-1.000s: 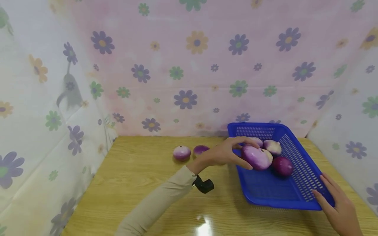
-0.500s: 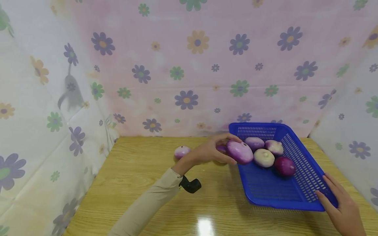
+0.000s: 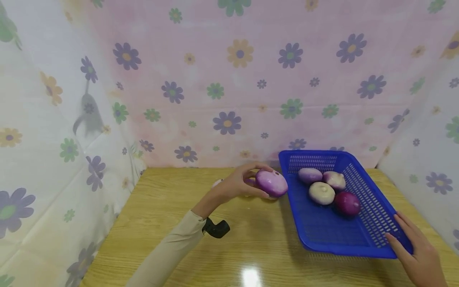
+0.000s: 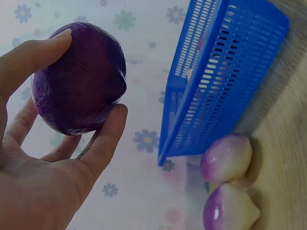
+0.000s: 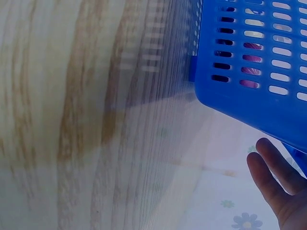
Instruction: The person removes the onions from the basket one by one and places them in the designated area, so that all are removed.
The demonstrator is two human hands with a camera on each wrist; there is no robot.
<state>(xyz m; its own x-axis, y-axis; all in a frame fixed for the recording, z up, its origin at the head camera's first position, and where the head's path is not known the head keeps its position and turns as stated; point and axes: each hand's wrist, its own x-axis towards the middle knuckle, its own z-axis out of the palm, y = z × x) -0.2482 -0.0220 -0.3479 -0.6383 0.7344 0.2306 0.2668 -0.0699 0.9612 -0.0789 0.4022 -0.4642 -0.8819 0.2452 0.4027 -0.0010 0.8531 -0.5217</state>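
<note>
My left hand [image 3: 238, 185] grips a glossy purple onion [image 3: 271, 183] just left of the basket's left rim. In the left wrist view, the thumb and fingers curl round this onion [image 4: 79, 79], which is held up above the table. The blue perforated basket [image 3: 353, 250] holds several onions: a pale purple one [image 3: 310, 175], a white-and-purple one [image 3: 334, 180], a cream one [image 3: 321, 193] and a dark red one [image 3: 347, 203]. At the basket's front right corner my right hand [image 3: 419, 253] holds the rim, thumb on the inside and fingers along the outside.
Two purple-and-white onions [image 4: 228, 158] lie on the wooden table [image 3: 172, 207] beside the basket, and another onion [image 3: 217, 182] peeks out behind my left wrist. Flowered cloth [image 3: 201, 99] encloses the table at the back and sides. A black wrist mount [image 3: 216, 228] juts from my left sleeve.
My left hand has moved left with the onion, from above the basket to outside its left rim. The onions inside it now show fully. The right hand stays at the corner.
</note>
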